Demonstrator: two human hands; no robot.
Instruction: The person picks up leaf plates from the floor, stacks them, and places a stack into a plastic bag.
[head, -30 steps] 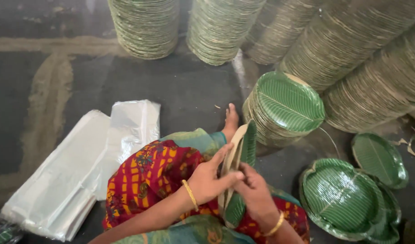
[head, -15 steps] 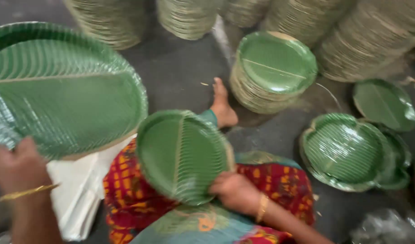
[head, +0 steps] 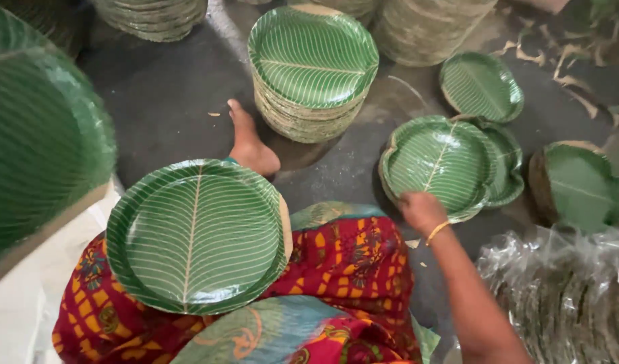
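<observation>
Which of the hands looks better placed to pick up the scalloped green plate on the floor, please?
Probably the right hand: it already rests on the near rim of the scalloped plate. The left hand is out of view, apparently busy with the large blurred plate at the left edge.

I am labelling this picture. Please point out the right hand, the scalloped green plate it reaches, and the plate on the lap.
right hand [head: 422, 210], head view, back of hand.
scalloped green plate [head: 439, 158], head view, centre rib.
plate on the lap [head: 196, 232], head view, centre.

Red patterned sari [head: 350, 269], gold bangle [head: 436, 232], barefoot.
</observation>
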